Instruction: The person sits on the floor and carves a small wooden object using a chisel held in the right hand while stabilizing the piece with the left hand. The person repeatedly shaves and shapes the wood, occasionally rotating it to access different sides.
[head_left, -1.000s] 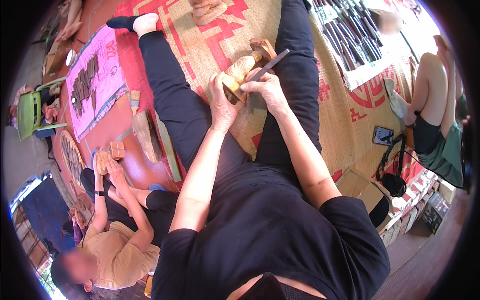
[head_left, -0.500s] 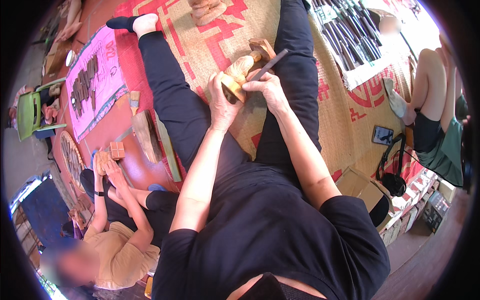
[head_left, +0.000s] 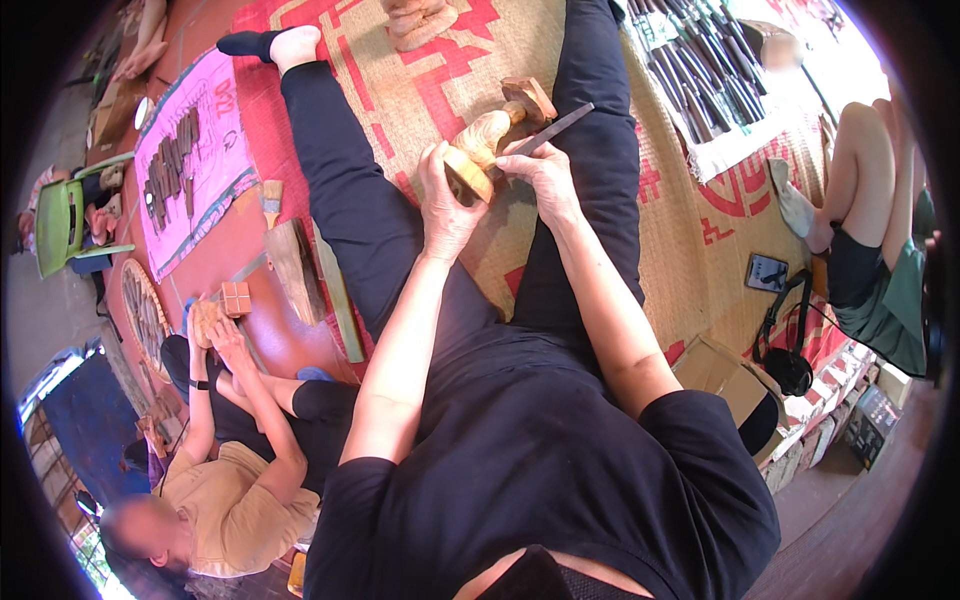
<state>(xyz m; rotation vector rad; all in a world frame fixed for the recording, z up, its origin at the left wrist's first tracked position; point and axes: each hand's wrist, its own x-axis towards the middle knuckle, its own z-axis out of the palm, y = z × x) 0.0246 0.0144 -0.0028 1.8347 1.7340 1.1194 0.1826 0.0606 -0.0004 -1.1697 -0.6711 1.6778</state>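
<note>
Between my legs, my left hand (head_left: 444,205) is closed around the rounded base of a pale wooden carving (head_left: 482,138). The carving lies tilted, its far end by a reddish-brown wooden block (head_left: 529,97). My right hand (head_left: 547,183) pinches a slim dark carving chisel (head_left: 562,124), whose long shank points up and right over my thigh. The near end of the chisel meets the carving close to its base; my fingers hide the tip.
Another carving (head_left: 420,22) stands ahead on the patterned mat (head_left: 680,235). Many dark tools (head_left: 705,70) lie on cloth at right, more on a pink sheet (head_left: 215,150) at left. A co-worker (head_left: 235,490) sits left; a brush (head_left: 271,200) and a phone (head_left: 767,272) lie nearby.
My right hand has shifted slightly right, and the chisel now slants lower, its far end further right. The carving has turned a little in my left hand.
</note>
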